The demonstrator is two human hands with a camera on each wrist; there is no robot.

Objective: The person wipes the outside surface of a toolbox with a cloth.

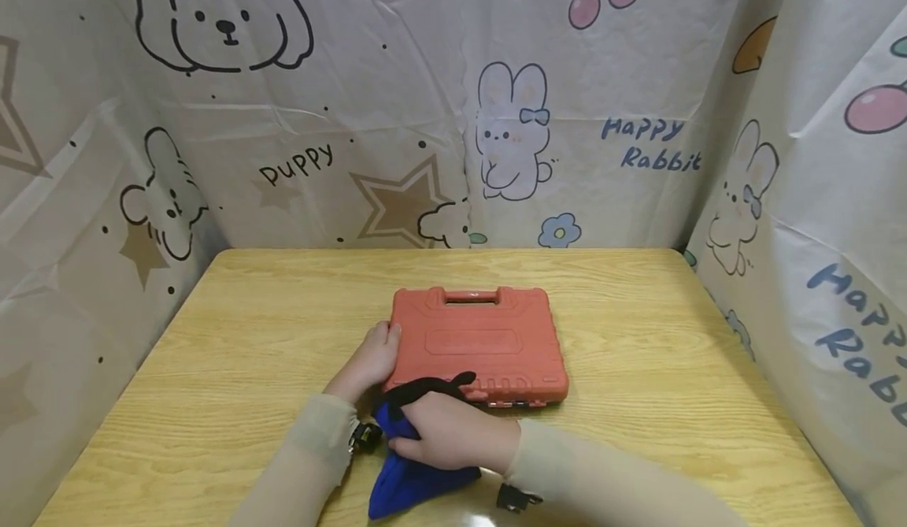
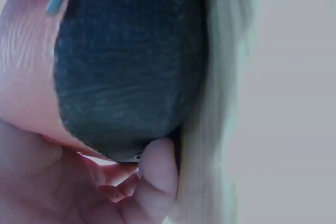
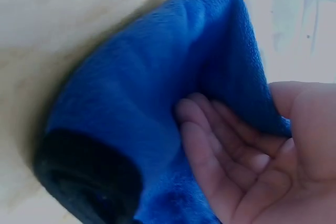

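A red plastic carrying case lies closed on the wooden table, its handle pointing away from me. My left hand grips the case's left side; in the left wrist view its fingers curl at the edge, beside a dark patch I cannot identify for certain. My right hand holds a fuzzy blue cloth with black trim at the case's near left corner. The right wrist view shows the blue cloth bunched against the curled fingers, with the thumb over one fold.
The yellow wood-grain table extends around the case on every side. White curtains printed with cartoon animals stand along its back, left and right edges. Small black devices are strapped to both wrists.
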